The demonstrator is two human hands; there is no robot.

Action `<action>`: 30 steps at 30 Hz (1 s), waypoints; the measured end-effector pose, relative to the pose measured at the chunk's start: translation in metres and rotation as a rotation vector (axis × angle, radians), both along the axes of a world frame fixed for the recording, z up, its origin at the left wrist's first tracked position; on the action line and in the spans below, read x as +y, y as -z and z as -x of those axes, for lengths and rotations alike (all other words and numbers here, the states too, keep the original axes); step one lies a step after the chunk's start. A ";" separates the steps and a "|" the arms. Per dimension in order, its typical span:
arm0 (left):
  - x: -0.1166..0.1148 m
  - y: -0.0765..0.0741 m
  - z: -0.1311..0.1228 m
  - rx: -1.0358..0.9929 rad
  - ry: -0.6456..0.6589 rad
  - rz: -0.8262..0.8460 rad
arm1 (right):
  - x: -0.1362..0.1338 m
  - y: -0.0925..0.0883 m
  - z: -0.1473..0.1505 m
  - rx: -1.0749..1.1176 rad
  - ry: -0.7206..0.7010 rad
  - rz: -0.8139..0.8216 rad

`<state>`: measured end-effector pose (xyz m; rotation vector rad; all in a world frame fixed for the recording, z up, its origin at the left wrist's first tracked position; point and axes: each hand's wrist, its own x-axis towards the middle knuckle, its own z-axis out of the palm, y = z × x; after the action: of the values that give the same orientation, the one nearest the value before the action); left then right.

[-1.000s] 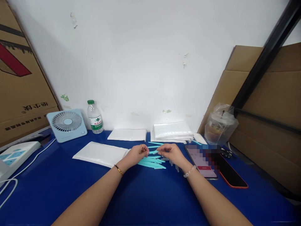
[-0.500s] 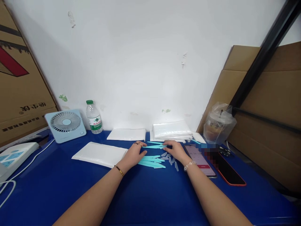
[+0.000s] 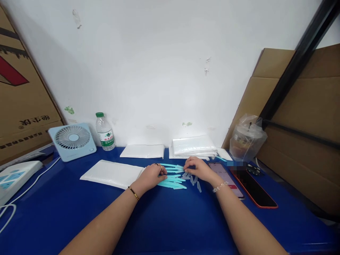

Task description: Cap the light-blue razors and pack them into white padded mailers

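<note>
Several slim turquoise sticks that look like eyebrow razors (image 3: pixel 172 183) lie in a loose pile on the blue table. A few more razors (image 3: pixel 170 165) lie above the pile, spanning the gap between my hands. My left hand (image 3: pixel 153 175) is closed, its fingers curled at the left ends of these upper razors. At their right ends, my right hand (image 3: pixel 196 166) pinches the tips between thumb and fingers. Below my right hand, small clear plastic caps (image 3: pixel 199 186) are scattered, some partly hidden by the fingers. A white padded mailer (image 3: pixel 111 173) lies left of my left hand.
Another white mailer (image 3: pixel 142 151) and a mailer stack (image 3: pixel 193 146) lie along the wall. Two phones (image 3: pixel 225 177) are by my right forearm. A bagged drink cup (image 3: pixel 245 138) stands behind them. A fan (image 3: pixel 73 141), bottle (image 3: pixel 105 132) and power strip (image 3: pixel 18 179) are at left.
My left fingers have curled in and shifted slightly down. The upper razors now lie closer together, nearer the pile. My right hand has turned a little, its fingertips at their right ends.
</note>
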<state>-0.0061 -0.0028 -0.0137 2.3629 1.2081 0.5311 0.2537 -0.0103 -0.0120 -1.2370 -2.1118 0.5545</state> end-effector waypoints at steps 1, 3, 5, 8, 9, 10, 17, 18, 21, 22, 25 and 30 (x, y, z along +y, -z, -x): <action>0.000 0.000 0.000 0.003 -0.011 0.021 | 0.000 -0.001 -0.002 -0.034 0.004 0.008; -0.001 0.000 -0.001 -0.002 -0.025 0.073 | -0.001 0.000 -0.005 -0.070 0.002 0.023; -0.001 -0.001 -0.001 -0.010 -0.032 0.116 | -0.001 0.003 -0.005 -0.067 -0.012 0.033; -0.003 -0.002 -0.002 -0.003 -0.044 0.141 | -0.003 0.006 -0.006 -0.053 -0.006 0.048; -0.003 -0.002 -0.002 -0.004 -0.049 0.144 | -0.003 0.006 -0.006 -0.043 0.007 0.068; -0.003 -0.002 -0.002 -0.009 -0.052 0.150 | -0.004 0.005 -0.006 -0.026 0.019 0.100; 0.004 0.003 0.000 -0.080 -0.106 0.172 | -0.009 -0.005 -0.002 0.271 -0.016 0.263; 0.005 0.003 0.000 -0.089 -0.106 0.160 | -0.009 -0.007 -0.001 0.307 -0.004 0.266; 0.006 0.005 0.001 -0.108 -0.107 0.139 | -0.010 -0.009 0.000 0.405 0.051 0.291; 0.007 0.005 0.001 -0.114 -0.106 0.138 | -0.010 -0.008 0.000 0.435 0.057 0.317; 0.007 0.006 0.002 -0.133 -0.106 0.145 | -0.010 -0.006 -0.001 0.495 0.044 0.403; 0.006 0.005 0.002 -0.136 -0.108 0.150 | -0.009 -0.002 0.005 0.486 0.050 0.400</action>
<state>-0.0078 0.0036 -0.0186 2.1109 1.2713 0.6040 0.2489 -0.0197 -0.0098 -1.2037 -1.6020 1.1670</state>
